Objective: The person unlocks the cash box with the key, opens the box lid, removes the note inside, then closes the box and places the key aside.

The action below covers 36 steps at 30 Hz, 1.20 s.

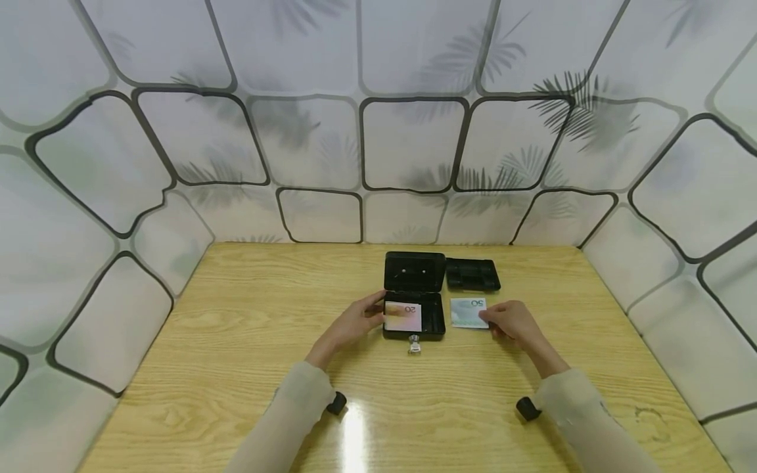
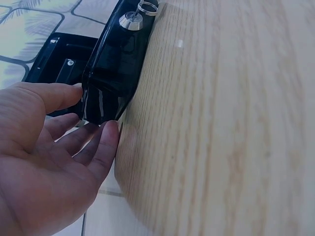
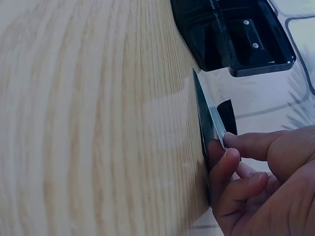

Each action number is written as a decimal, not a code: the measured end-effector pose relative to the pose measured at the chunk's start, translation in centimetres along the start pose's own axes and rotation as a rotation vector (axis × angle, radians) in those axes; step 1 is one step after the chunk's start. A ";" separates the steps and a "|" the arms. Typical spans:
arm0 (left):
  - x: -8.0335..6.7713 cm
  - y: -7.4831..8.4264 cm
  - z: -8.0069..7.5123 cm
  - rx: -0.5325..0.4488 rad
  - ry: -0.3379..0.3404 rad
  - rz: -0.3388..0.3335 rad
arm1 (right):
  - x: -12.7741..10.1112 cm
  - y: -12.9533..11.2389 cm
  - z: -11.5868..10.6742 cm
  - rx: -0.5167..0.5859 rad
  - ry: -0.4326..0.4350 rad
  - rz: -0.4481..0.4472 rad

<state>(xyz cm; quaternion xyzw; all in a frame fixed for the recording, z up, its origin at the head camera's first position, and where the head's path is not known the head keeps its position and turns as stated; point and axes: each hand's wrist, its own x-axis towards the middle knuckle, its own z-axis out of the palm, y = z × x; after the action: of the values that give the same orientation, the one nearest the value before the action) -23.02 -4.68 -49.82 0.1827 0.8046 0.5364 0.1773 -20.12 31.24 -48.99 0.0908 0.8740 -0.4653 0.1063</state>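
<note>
At the centre of the head view an open black cash box (image 1: 414, 315) sits on the wooden table (image 1: 236, 341), its lid raised toward the wall and a key (image 1: 414, 343) hanging from the front lock. A pinkish 20 banknote (image 1: 403, 316) lies inside it. The left hand (image 1: 353, 323) rests at the box's left edge with fingers loosely extended, touching the box's side without curling round it. Just right of the box a greenish 50 banknote (image 1: 469, 313) lies flat on the table; the right hand (image 1: 512, 322) pinches its near right edge between thumb and fingers. A black tray (image 1: 472, 274) sits beside the lid, further back.
</note>
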 end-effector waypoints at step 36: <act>0.0 -0.1 0.0 -0.011 -0.010 -0.007 | 0.5 -0.5 0.0 -0.086 0.103 -0.118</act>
<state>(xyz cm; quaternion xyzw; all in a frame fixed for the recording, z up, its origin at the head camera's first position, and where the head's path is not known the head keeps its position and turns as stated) -23.03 -4.76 -49.91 0.1816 0.8015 0.5392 0.1840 -20.78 30.98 -48.73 0.0585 0.9013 -0.4276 0.0374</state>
